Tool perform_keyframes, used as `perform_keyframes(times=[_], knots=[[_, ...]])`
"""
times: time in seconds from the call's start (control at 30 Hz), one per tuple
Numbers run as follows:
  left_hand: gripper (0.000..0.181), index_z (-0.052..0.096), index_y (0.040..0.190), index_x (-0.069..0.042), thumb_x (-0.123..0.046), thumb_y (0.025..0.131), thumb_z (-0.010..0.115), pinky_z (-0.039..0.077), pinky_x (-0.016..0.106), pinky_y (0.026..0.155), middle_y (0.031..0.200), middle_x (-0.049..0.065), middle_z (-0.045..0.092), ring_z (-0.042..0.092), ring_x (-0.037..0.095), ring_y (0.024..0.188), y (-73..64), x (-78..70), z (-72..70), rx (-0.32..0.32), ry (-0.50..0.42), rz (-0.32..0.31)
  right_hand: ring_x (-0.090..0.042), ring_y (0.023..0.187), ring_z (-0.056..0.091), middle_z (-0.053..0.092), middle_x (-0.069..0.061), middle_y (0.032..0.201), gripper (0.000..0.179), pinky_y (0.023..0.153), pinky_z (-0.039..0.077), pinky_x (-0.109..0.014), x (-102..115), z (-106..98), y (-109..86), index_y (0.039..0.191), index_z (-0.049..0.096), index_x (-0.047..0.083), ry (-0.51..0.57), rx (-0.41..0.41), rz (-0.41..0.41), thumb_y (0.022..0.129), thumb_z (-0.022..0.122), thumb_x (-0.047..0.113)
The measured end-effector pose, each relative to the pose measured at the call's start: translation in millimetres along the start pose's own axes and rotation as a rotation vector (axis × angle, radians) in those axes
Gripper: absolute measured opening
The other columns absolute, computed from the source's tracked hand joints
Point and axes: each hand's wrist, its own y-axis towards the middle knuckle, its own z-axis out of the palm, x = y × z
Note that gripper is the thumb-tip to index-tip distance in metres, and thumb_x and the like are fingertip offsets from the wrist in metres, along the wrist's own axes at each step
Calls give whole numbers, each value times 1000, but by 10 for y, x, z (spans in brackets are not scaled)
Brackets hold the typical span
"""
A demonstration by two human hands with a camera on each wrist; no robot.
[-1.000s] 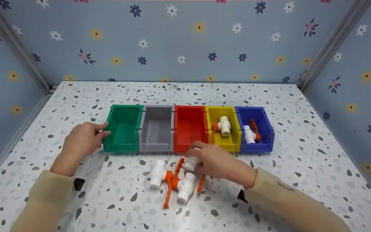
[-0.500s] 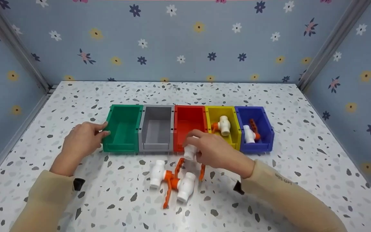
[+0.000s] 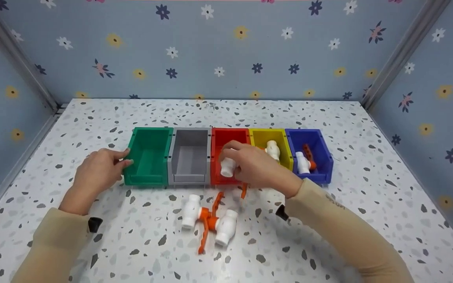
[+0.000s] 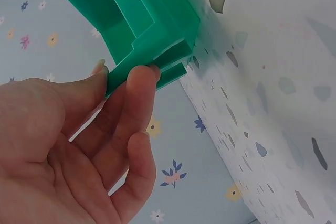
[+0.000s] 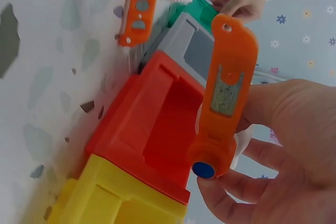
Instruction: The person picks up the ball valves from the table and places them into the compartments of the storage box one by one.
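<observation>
My left hand (image 3: 98, 169) pinches the left side wall of the green bin (image 3: 146, 181); in the left wrist view, thumb and fingers (image 4: 140, 95) grip its edge. Over the front of the red bin (image 3: 219, 180), my right hand (image 3: 258, 167) holds a white ball valve (image 3: 227, 168) by its body. The valve's orange lever handle (image 5: 231, 72) fills the middle of the right wrist view, a blue cap at its pivot. Two more white ball valves, one on the left (image 3: 191, 212) and one on the right (image 3: 226, 228), lie on the table, their orange handles crossing.
Left to right, the green, grey (image 3: 190, 179), red, yellow (image 3: 288, 161) and blue (image 3: 313, 179) bins stand joined in a row. The yellow and blue bins each contain a valve. Flower-patterned walls (image 3: 210, 47) enclose the speckled table (image 3: 132, 228).
My right hand has lifted the ball valve from beside the other two and carried it forward over the red bin. My left hand stays at the green bin.
</observation>
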Motion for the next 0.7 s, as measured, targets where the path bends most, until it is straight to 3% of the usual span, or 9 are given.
perform_keyframes(times=[0.33,0.53,0.7], knots=[[53,44,147,-5,-25,101,61,44,33,56,86,12,66,63,20,68,-11,-6,5,-12,-3,-1,-22,101,57,53,-1,135,39,87,51,-31,-120,-109,266,121,65,20,-50,8,62,89,65,-1],[53,44,147,-6,-24,101,61,42,34,55,84,11,67,62,20,67,-8,-16,7,-11,0,-17,-25,106,58,52,-4,136,40,94,51,-35,-196,-89,368,124,65,18,-44,10,88,90,62,-2],[53,43,147,-6,-25,101,61,43,33,56,84,11,66,62,20,68,-6,-21,8,-4,-1,-27,-26,102,60,48,-5,139,39,92,52,-35,-233,-46,429,125,65,21,-53,7,111,92,63,0]])
